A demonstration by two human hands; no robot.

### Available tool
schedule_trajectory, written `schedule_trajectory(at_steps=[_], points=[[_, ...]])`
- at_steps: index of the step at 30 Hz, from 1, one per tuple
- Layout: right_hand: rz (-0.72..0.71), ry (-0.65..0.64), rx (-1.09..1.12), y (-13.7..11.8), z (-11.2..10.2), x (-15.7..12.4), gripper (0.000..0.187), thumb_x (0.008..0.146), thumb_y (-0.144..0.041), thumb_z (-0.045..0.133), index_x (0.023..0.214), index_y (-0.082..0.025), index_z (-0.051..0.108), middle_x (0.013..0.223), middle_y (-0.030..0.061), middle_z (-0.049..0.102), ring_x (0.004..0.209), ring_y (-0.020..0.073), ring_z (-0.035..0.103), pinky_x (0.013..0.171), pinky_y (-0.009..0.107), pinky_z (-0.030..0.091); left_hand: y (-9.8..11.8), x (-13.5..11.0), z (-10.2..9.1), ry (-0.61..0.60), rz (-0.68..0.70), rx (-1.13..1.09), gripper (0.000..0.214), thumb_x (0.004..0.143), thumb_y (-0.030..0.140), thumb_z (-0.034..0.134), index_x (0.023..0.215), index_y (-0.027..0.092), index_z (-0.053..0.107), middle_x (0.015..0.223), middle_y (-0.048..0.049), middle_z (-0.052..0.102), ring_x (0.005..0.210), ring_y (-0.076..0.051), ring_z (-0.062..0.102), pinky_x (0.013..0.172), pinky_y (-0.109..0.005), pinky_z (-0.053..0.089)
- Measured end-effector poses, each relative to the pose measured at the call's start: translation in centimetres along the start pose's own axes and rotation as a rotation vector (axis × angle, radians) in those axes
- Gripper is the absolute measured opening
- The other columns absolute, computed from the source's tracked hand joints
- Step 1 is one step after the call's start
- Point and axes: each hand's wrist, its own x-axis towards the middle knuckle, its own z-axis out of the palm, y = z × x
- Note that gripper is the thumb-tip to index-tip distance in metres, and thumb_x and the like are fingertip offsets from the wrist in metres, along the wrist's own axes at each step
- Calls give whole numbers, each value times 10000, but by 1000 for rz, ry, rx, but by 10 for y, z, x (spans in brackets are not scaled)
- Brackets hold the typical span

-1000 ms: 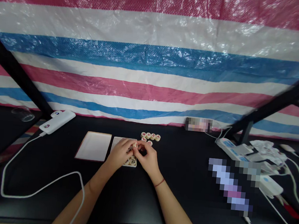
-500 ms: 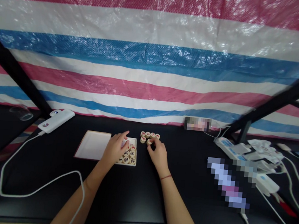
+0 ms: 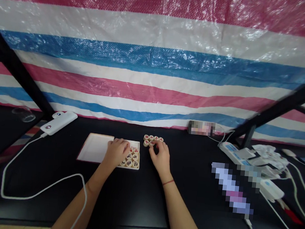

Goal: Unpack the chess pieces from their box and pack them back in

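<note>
The left hand [image 3: 117, 150] rests curled over the box [image 3: 136, 167] of round game pieces [image 3: 131, 160], fingers bent among them. The right hand [image 3: 160, 155] lies just right of the box, fingers pinching at the loose pieces [image 3: 150, 138] toward the table's far edge.

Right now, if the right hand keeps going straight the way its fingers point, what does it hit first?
The right hand points away from the person, toward the striped tarp. Its fingers already reach the loose Chinese chess pieces on the black table, so those come first. Whether they touch a piece is unclear; the tarp lies beyond.
</note>
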Motion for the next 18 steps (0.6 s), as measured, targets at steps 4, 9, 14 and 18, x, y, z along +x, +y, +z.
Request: schedule_trajectory(at_steps=[4,9,14,18], points=[[-3,-220,180,-22,3,-4,244,936,-331,459,1049,-202,633,735,19,624,654,172,585,666,273,467,4,-4,1,-47,30,41,302,947,332,438,878,223,712,1049,-67,697,1102,-260,537,865,-400,351],[-40,-355,159,-30,13,-7,279,958,-352,448,1041,-187,657,760,36,674,710,191,642,707,289,482,7,-4,-3,-70,22,-13,250,929,339,473,898,221,690,1029,-62,709,1100,-260,541,878,-412,340],[-82,-251,180,-30,9,-8,256,941,-303,447,1067,-192,640,890,69,680,812,201,643,775,313,503,8,-1,-7,-26,9,-124,163,893,327,531,888,232,663,972,-30,724,1035,-247,594,894,-409,349],[-219,-175,204,-37,6,-9,265,877,-271,544,1125,-202,609,996,82,662,926,220,614,848,360,500,9,0,-7,69,-6,-365,186,891,355,519,958,230,640,902,-15,716,884,-198,643,842,-342,423]])
